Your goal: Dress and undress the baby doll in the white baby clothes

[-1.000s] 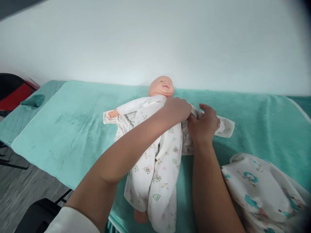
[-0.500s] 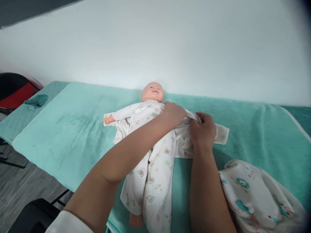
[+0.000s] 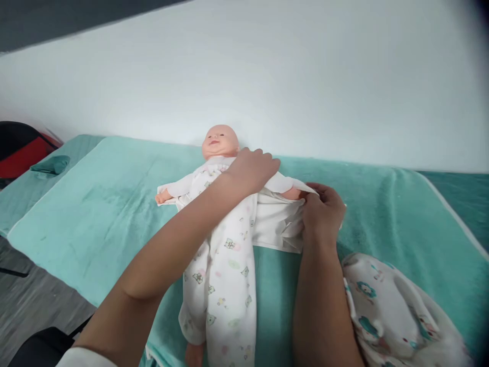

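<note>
A pale wall (image 3: 290, 81) backs the far edge of a green-covered table (image 3: 99, 229).
Gray floor (image 3: 36, 295) shows past the near edge; a red-and-black chair (image 3: 21, 155) stands off the left end.

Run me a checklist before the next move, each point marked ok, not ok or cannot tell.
1. Doll lying face up on the green cover: ok.
2. Right hand holding the white garment: ok, thumb and fingers pinch its fabric.
3. Left hand at the doll's shoulder: ok for place; cannot tell whether it grips or just rests.
4. Doll's hand beside the right hand fully in sight: not ok, partly hidden.
5. White garment smooth on that side: not ok, creased.
6. Printed cloth clear of the right forearm: cannot tell, their edges meet in this view.
</note>
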The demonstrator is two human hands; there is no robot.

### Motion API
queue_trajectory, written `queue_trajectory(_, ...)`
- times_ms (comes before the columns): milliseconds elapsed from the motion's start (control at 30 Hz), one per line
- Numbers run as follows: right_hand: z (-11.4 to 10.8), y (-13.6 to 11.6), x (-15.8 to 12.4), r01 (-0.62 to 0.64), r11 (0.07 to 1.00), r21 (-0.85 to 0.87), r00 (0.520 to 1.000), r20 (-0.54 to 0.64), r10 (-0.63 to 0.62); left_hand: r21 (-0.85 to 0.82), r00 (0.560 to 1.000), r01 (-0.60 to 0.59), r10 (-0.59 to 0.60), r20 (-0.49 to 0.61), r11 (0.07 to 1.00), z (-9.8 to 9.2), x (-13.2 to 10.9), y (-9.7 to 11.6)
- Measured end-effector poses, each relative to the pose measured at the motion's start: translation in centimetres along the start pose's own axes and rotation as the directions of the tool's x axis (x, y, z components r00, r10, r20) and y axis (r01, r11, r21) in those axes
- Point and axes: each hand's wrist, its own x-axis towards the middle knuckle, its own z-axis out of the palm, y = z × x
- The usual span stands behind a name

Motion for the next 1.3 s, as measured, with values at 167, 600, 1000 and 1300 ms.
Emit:
queue_trajectory(167, 0.0, -1.6, -0.3, -0.236, 0.919, 0.317, 0.965, -0.037, 0.260, 0.015, 0.998, 0.028, -0.027, -0.057, 0.999, -0.9, -1.9, -0.8)
queue_trajectory(600, -1.8, -1.2, 1.0, -0.209, 0.753, 0.624, 0.961, -0.011, 0.275, -0.178, 0.995, 0.044, -0.028, 0.094, 0.983, 2.2, 0.0, 1.6)
queue_trajectory(1000, 2.7, -4.4, -4.5, 0.342, 0.940, -0.002, 0.845, 0.438, -0.306, -0.858, 0.723, 0.158, -0.649, -0.237, 0.489, 9.5, -10.3, -3.5)
queue_trajectory(1300, 4.0, -6.6, -6.9, 0.331, 0.944, 0.005, 0.707, 0.661, -0.252, -0.828, 0.707, 0.076, -0.615, -0.348, 0.556, 10.1, -9.7, -2.5)
